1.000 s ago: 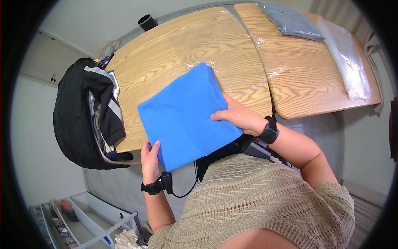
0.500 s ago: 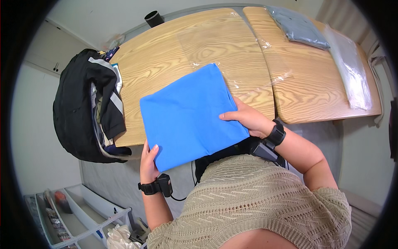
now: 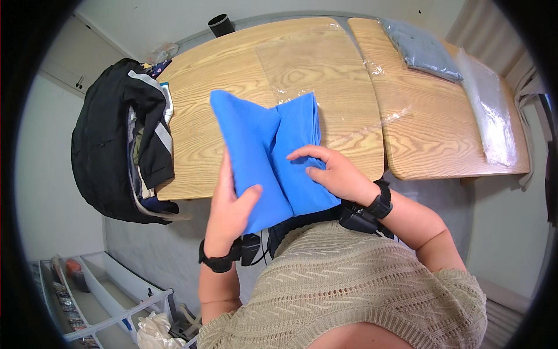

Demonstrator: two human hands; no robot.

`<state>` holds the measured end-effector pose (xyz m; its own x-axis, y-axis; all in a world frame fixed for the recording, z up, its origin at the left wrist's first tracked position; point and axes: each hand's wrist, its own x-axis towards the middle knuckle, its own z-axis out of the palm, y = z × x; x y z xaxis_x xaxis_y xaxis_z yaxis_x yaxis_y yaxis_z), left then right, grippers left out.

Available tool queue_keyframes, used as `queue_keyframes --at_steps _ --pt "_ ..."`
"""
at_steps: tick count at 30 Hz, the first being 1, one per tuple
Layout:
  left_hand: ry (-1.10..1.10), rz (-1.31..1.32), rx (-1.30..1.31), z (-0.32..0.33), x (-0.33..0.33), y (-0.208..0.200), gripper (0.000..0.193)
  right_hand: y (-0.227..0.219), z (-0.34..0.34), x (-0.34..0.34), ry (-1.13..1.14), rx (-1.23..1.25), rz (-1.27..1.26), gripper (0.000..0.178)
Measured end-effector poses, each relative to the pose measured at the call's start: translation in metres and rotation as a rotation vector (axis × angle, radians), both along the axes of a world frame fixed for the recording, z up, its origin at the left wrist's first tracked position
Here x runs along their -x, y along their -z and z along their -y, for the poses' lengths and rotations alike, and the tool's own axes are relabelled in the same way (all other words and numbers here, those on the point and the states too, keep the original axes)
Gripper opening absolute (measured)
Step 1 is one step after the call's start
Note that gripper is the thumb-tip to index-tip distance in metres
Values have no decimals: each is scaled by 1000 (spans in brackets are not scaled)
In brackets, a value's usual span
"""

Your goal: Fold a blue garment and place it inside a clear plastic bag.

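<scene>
A folded blue cloth (image 3: 250, 157) bends along a crease down its middle, its left half tilted up and its right half lower. It reaches over the front edge of the wooden table. My left hand (image 3: 229, 203) grips the raised left half, thumb on the near face and fingers hidden behind it. My right hand (image 3: 334, 174) rests on the lower right half, fingers stretched out over the fabric and thumb apart. Just beyond the cloth, a clear plastic bag (image 3: 314, 64) lies flat on the table.
To the left, a black bag (image 3: 104, 145) holds clothes, with a black-and-white sleeve hanging out. On the right-hand tabletop (image 3: 430, 128) lie a grey-blue bagged garment (image 3: 421, 49) and clear plastic sleeves (image 3: 491, 110). A divided storage bin (image 3: 110, 296) stands on the floor at lower left.
The cloth was flat between both hands; now it is creased down the middle with its left side lifted inward. My left hand rose and moved right; my right hand slid onto the fabric.
</scene>
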<state>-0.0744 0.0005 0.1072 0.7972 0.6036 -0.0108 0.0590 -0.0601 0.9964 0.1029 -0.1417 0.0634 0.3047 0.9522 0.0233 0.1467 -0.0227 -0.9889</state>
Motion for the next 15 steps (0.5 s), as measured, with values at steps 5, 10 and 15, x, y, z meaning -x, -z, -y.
queue_keyframes --at_steps 5,10,15 --pt "264 -259 -407 23 -43 -2 81 4 2 9 150 -11 71 36" --pt "317 -355 -577 45 -68 18 83 23 6 13 277 5 -525 28" --pt "358 -433 -588 46 -69 11 83 22 10 11 275 -44 -802 50"
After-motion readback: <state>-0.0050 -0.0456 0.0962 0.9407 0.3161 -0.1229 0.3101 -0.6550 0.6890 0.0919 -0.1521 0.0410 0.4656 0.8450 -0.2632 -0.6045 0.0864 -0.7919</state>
